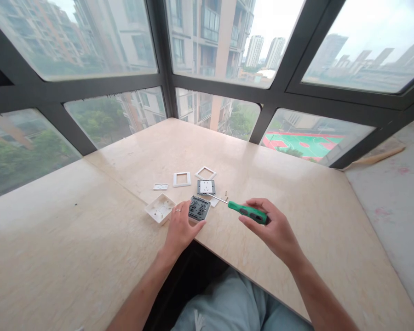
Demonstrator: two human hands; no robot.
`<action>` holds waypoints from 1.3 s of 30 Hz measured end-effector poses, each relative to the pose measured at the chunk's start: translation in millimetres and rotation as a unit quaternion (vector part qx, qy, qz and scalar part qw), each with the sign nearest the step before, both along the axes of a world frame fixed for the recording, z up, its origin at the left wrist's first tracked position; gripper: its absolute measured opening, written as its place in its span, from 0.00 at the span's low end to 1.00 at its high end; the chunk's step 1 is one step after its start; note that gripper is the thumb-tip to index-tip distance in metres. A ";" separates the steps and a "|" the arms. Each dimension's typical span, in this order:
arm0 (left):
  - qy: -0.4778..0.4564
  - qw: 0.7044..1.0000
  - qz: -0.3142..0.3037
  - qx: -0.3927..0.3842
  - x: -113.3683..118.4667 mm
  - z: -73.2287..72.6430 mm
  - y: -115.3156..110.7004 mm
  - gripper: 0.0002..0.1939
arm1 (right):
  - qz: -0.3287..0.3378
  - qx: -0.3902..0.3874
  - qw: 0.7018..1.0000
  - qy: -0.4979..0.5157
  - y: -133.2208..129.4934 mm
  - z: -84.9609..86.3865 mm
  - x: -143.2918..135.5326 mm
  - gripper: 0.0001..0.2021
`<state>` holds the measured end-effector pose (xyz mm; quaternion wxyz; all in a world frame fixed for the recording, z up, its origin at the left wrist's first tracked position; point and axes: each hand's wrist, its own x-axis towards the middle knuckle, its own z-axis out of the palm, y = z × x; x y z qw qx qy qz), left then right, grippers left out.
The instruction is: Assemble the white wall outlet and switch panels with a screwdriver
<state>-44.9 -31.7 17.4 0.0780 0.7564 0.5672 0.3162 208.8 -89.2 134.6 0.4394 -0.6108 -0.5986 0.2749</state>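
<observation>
My left hand (pixel 182 225), with a ring on one finger, grips a dark grey socket module (pixel 199 208) near the counter's front edge. Between the fingers of my right hand (pixel 274 225) is a green-handled screwdriver (pixel 248 212), its metal shaft pointing left. The shaft's tip lies near a second module with a white socket face (pixel 206 186), just behind the held one; whether they touch, I cannot tell. An open white box (pixel 160 208) sits left of my left hand. Under the shaft lies a small white piece (pixel 214 201).
Two white frames (pixel 181 173) (pixel 205 167) and a small white plate (pixel 160 186) lie farther back on the stone counter (pixel 89 230). Small brass-coloured screws (pixel 226 193) are right of the modules. Windows line the back; a wall (pixel 393 202) stands at the right.
</observation>
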 end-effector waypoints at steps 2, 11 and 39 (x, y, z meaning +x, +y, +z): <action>-0.014 1.000 0.012 -0.006 2.7 -2.3 -1.5 0.33 | 0.008 0.025 0.999 0.025 5.9 6.9 -5.9 0.18; -0.049 0.999 0.012 0.011 10.9 -32.4 -4.1 0.42 | 0.026 0.120 0.992 0.012 38.0 7.7 -39.7 0.19; -0.039 0.999 0.017 -0.001 13.2 -31.2 -5.7 0.41 | 0.080 0.080 0.991 -0.071 76.8 17.0 -53.8 0.13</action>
